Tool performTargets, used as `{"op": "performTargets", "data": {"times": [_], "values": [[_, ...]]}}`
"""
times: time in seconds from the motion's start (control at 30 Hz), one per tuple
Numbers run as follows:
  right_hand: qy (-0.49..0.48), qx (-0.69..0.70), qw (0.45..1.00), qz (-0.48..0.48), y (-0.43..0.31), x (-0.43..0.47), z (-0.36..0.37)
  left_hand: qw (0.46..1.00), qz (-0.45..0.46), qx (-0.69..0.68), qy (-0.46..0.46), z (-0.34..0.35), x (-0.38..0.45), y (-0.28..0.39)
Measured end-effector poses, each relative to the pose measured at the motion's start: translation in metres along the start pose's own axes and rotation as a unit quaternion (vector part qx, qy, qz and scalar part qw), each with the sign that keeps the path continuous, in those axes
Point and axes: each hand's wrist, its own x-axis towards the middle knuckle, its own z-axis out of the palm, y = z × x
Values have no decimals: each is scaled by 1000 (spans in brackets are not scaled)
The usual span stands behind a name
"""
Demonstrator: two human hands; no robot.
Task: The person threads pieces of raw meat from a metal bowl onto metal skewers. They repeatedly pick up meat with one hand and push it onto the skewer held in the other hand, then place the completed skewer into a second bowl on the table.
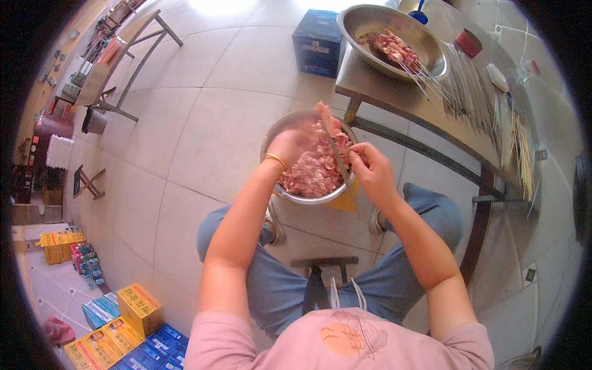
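Observation:
A metal bowl of raw, sliced meat stands low between the person's knees. My left hand, blurred and with a gold bangle at the wrist, is over the meat at the bowl's left side; its fingers are not clear. At the right rim is my right hand, thumb and forefinger pinched together; what lies between them cannot be made out. Beside its fingertips, a narrow metal strip, perhaps a flat skewer, slants across the bowl, with meat at its far end.
On the metal table at right are a large basin with skewered meat, many metal skewers and wooden sticks. A dark box stands by it. Cartons are at lower left, and a folding stool farther up.

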Motion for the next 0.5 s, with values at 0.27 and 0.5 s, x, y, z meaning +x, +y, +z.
{"op": "performTargets", "data": {"times": [0.27, 0.5], "values": [[-3, -3, 1000, -24, -2, -1, -2, 949, 72, 300, -62, 30, -15, 12], [-11, -16, 999, -32, -3, -2, -6, 928, 52, 346, -130, 24, -14, 2]]}}
